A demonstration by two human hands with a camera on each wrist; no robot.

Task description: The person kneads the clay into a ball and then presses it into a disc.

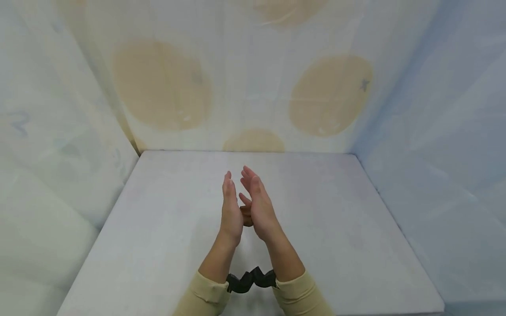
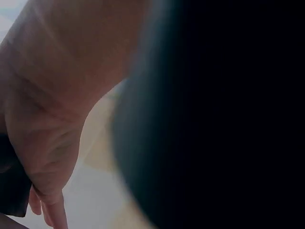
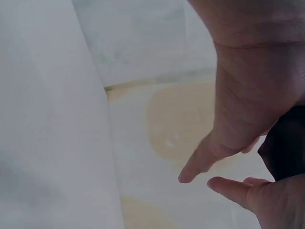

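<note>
Both hands are raised side by side over the middle of a white table [image 1: 166, 228], palms facing each other and fingers straight, pointing away from me. My left hand [image 1: 231, 206] and right hand [image 1: 258, 204] stand a small gap apart at the fingertips, and the thumbs meet low between the palms. Neither hand holds anything. The left wrist view shows only my left palm [image 2: 47, 119] beside a dark blur. In the right wrist view my right hand [image 3: 248, 95] has its thumb stretched out, with part of the other hand [image 3: 257, 195] just below it.
White cloth walls with large tan circles [image 1: 330, 94] close the table in at the back and on both sides. A black strap [image 1: 251, 278] shows between the beige sleeves [image 1: 205, 298] at the near edge. Nothing else lies on the table.
</note>
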